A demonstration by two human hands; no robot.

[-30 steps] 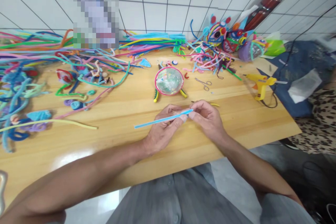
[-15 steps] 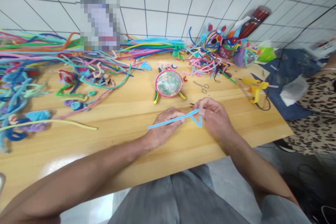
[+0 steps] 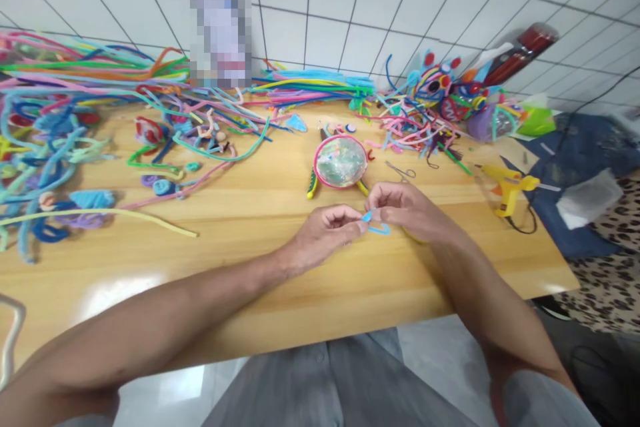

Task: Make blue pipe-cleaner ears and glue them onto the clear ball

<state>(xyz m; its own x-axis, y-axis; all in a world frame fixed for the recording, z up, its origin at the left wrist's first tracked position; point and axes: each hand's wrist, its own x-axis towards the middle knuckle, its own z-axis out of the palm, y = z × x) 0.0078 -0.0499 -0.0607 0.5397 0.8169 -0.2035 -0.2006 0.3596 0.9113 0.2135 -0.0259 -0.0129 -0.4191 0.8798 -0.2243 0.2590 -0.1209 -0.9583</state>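
A light blue pipe cleaner (image 3: 379,229) is pinched between both my hands over the front part of the table. My left hand (image 3: 334,227) grips it with thumb and fingertips. From the other side my right hand (image 3: 397,205) pinches it, the fingertips of both hands almost touching. A small bent loop of it shows below the right fingers; the rest is hidden by my hands. Just beyond stands a clear round dome with a pink-red rim (image 3: 341,160), lying over yellow-and-green plier handles (image 3: 313,184). Small scissors (image 3: 401,171) lie behind my right hand.
Tangled pipe cleaners (image 3: 60,127) cover the table's left side. A straight bundle (image 3: 315,85) lies along the tiled wall. Colourful decorated figures (image 3: 434,83) stand at the back right. A yellow glue gun (image 3: 511,190) with a cord rests near the right edge, beside a person's leopard-print clothing (image 3: 605,267).
The pipe cleaner's long straight end, earlier pointing left across my left hand, is now folded in, leaving a small loop. My hands have drawn closer together, and the view has shifted slightly.
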